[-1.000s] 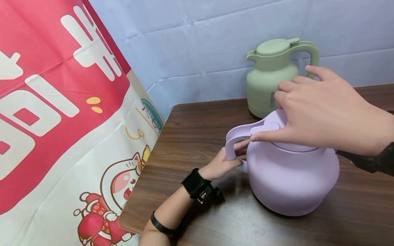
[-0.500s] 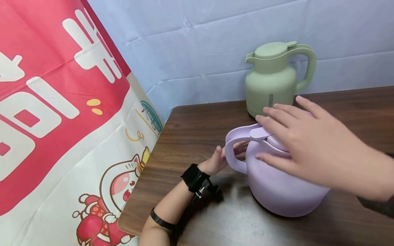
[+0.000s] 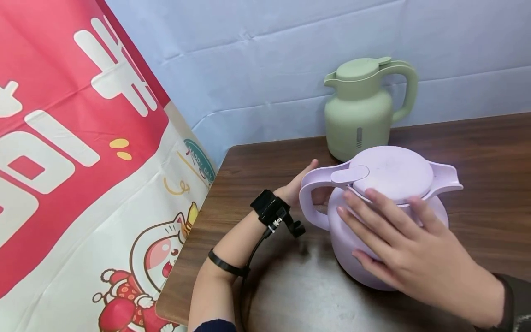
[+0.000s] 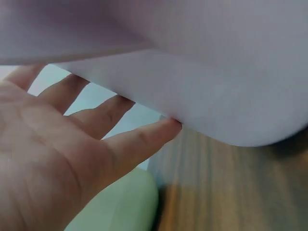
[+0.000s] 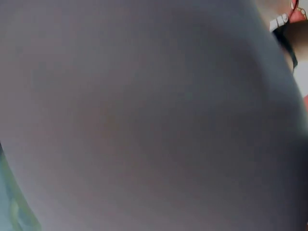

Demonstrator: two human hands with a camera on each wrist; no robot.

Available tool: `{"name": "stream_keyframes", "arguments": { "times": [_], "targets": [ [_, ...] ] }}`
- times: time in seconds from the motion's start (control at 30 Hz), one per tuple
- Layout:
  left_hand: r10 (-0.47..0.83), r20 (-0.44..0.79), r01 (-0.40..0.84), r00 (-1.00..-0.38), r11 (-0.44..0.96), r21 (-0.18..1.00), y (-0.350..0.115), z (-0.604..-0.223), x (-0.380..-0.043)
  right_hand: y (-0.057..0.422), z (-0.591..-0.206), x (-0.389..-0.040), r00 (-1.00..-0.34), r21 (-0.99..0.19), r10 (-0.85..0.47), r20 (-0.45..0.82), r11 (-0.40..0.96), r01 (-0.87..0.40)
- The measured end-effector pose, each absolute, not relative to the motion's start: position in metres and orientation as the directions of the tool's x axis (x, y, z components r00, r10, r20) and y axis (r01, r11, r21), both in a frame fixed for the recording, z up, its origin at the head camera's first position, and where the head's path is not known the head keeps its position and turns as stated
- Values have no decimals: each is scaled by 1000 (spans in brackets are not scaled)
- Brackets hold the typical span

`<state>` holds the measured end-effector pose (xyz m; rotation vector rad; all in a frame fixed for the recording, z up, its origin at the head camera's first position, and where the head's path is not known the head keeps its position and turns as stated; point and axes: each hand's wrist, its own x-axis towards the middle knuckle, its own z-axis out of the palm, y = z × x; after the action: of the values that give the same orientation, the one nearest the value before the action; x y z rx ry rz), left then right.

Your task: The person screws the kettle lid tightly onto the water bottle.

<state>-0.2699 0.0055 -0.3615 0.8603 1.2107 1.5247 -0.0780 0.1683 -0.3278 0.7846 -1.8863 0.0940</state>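
A lilac thermal jug (image 3: 344, 246) stands upright on the wooden table in the head view, its lid (image 3: 396, 170) on, its spout to the right and its handle (image 3: 306, 198) to the left. My right hand (image 3: 408, 246) lies with extended fingers against the jug's near side, just below the lid. Behind the handle, my left hand (image 3: 296, 186) reaches to the jug's far side, partly hidden. In the left wrist view its spread, fairly straight fingertips (image 4: 171, 126) touch the jug wall. The blurred jug surface (image 5: 144, 120) fills most of the right wrist view.
A pale green thermal jug (image 3: 357, 122) stands behind the lilac one, close to the light blue wall covering (image 3: 269, 55). The wooden table (image 3: 265, 170) ends at the left beside a red and white printed cloth (image 3: 103, 203).
My right hand has come down from the lid to the jug's near side, uncovering lid and spout. My left hand has let go of the handle and slid behind it to the far side.
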Motion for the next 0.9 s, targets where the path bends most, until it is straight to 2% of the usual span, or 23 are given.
{"name": "stream_keyframes", "arguments": {
  "times": [0.07, 0.17, 0.2, 0.33, 0.4, 0.43, 0.57, 0.73, 0.9],
  "targets": [
    [949, -120, -302, -292, 28, 953, 11, -356, -272, 167, -337, -75, -255, 278, -488, 835, 774, -569],
    [902, -226, -287, -368, 121, 950, 22, -352, -275, 166, -346, -71, -267, 277, -502, 823, 764, -583],
    [903, -229, -253, -363, 141, 957, 26, -368, -290, 165, -348, -70, -265, 279, -503, 823, 763, -583],
    [891, -189, -101, -412, 162, 982, 33, -372, -293, 166, -352, -68, -223, 290, -482, 848, 771, -567],
    [900, -184, -109, -396, 152, 982, 34, -374, -292, 166, -352, -69, -181, 303, -467, 866, 777, -552],
    [889, -201, -123, -411, 164, 979, 32, -358, -276, 167, -353, -70, -161, 309, -459, 874, 780, -544],
    [911, -171, -63, -374, 159, 985, 30, -361, -274, 172, -355, -73, -93, 333, -437, 895, 791, -514],
    [952, -91, 39, -292, 107, 994, 29, -370, -278, 181, -361, -76, -78, 332, -432, 898, 784, -525],
    [974, 123, 317, -191, -57, 947, 37, -368, -277, 186, -368, -78, -68, 285, -394, 916, 762, -581]
  ]
}}
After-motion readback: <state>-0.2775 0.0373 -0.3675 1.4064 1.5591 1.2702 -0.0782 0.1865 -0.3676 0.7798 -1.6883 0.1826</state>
